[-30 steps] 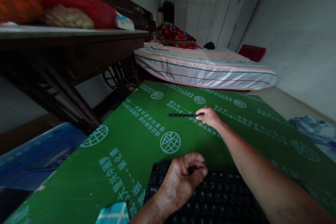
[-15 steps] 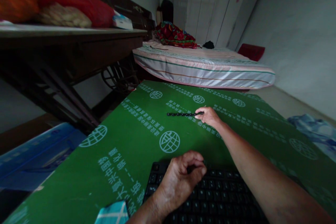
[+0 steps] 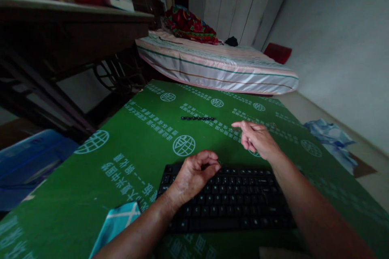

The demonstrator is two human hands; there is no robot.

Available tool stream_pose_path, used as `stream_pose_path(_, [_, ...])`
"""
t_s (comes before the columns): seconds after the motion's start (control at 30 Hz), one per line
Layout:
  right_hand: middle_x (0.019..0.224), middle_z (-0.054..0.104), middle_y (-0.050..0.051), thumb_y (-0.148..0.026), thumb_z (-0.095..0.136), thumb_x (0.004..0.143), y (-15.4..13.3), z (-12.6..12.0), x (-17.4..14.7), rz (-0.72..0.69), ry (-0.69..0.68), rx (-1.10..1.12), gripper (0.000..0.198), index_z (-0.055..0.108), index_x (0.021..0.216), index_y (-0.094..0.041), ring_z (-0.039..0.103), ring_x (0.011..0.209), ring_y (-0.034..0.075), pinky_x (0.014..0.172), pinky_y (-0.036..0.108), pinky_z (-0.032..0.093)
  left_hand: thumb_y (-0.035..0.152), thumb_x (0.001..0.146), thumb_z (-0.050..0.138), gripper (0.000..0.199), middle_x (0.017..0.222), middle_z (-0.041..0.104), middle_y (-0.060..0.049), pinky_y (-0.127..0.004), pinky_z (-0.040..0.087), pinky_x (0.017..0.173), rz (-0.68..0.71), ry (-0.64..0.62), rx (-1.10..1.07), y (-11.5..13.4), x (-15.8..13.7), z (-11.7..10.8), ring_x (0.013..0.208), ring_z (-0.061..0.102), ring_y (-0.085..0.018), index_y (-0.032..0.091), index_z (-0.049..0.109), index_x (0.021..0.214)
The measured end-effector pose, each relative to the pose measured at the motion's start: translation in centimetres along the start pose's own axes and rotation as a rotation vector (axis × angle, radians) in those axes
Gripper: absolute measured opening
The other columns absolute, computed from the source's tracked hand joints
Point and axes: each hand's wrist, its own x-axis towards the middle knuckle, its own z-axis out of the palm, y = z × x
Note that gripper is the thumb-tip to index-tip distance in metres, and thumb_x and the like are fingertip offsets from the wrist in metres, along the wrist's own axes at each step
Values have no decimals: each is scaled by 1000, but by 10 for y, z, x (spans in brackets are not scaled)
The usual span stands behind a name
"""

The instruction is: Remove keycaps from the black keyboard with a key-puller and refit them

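A black keyboard (image 3: 231,200) lies on the green board in front of me. My left hand (image 3: 199,172) is over its upper left part, thumb and fingertips pinched together; whatever is between them is too small to make out. Farther off, a straight row of small black pieces (image 3: 197,118), looking like keycaps, rests on the board. My right hand (image 3: 258,137) hovers beyond the keyboard's top edge, to the right of the row and apart from it. Its index finger points left, the other fingers are loosely bent, and nothing shows in it.
The printed green board (image 3: 146,129) fills the foreground. A teal checked cloth (image 3: 117,222) lies by my left forearm. Blue plastic bins (image 3: 30,166) and a dark sewing-machine table (image 3: 75,28) stand left. Behind is a bed (image 3: 219,66); bluish fabric (image 3: 330,137) lies at right.
My right hand has let go of the row's right end and drawn back to the right and nearer. The left hand keeps its pinch over the keyboard. The whole view has shifted.
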Motion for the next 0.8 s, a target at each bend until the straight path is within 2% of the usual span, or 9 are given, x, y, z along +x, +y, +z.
stream_pose_path(0.13, [38,49,-6,-61,46,84,-5,5,-52,65,-162,5,60,66,111,-12,31,27,5,31,16,23,24,73,68,18,76,68,1,-23,47,68,23,-15,31,2,0,1,69,60,-10,17,61,87])
stream_pose_path(0.23, [36,48,-6,-59,48,83,-2,12,-67,129,-249,-25,56,68,108,-13,31,26,5,31,16,24,25,74,67,19,76,68,1,-24,48,68,34,-28,38,1,0,1,69,61,-11,17,60,89])
stream_pose_path(0.4, [34,48,-6,-57,48,83,2,17,-67,140,-295,-78,52,71,100,-13,33,25,5,31,16,25,25,73,67,19,79,69,0,-25,49,72,30,-41,30,1,1,2,73,63,-11,17,59,89])
stream_pose_path(0.8, [32,46,-6,-47,53,82,-6,22,-64,168,-300,-145,37,71,80,-15,30,26,4,32,17,22,27,73,68,19,79,69,-1,-27,51,73,64,-32,28,-2,1,3,74,64,-13,17,60,88])
